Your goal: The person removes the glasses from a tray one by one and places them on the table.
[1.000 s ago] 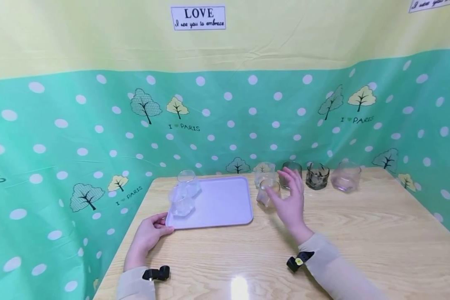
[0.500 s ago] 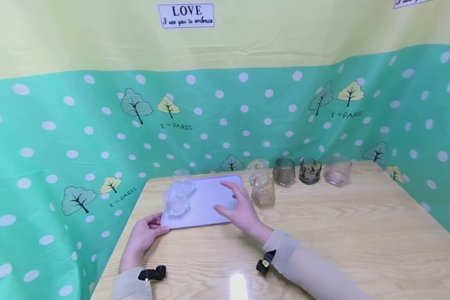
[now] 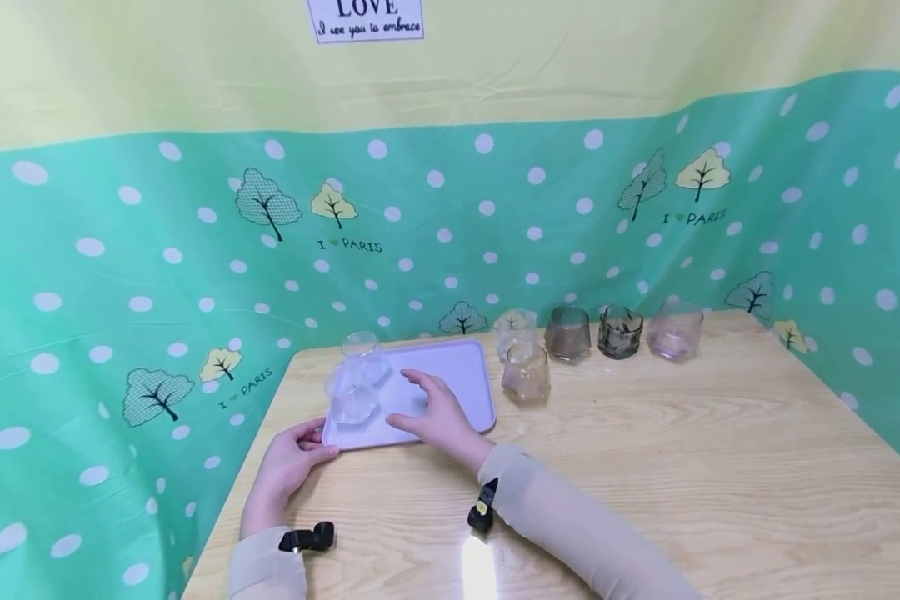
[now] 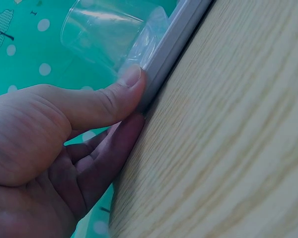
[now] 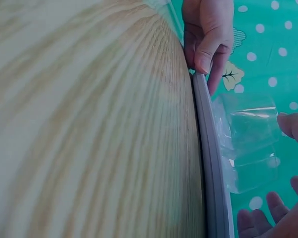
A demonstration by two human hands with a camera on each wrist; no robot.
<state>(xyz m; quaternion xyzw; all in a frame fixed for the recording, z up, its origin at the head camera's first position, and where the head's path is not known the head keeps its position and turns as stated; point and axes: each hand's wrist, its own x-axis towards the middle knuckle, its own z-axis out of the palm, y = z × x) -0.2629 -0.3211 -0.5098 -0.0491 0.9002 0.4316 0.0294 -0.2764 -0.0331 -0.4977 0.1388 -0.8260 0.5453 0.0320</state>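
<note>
A pale purple tray [image 3: 450,375] lies on the table with two clear glasses on its left part, the front glass [image 3: 355,404] and the back glass [image 3: 366,358]. My left hand [image 3: 291,462] pinches the tray's front left corner, thumb on the rim [image 4: 161,54] and fingers below it in the left wrist view. Over the tray, my right hand [image 3: 438,421] reaches in with thumb and fingers spread apart and nothing between them. Its fingertips point at the glasses; in the right wrist view the thumb [image 5: 293,124] is close to a glass rim.
Right of the tray stand an amber glass [image 3: 527,375] and, behind it, a clear glass [image 3: 515,333]. Further right come a grey glass [image 3: 567,335], a dark patterned glass [image 3: 620,333] and a pinkish glass [image 3: 675,332]. A dotted green curtain [image 3: 390,275] hangs behind the table.
My right hand has moved left from the amber glass to over the tray, beside the clear glasses. My left hand has stayed at the tray's corner. The head view has shifted slightly.
</note>
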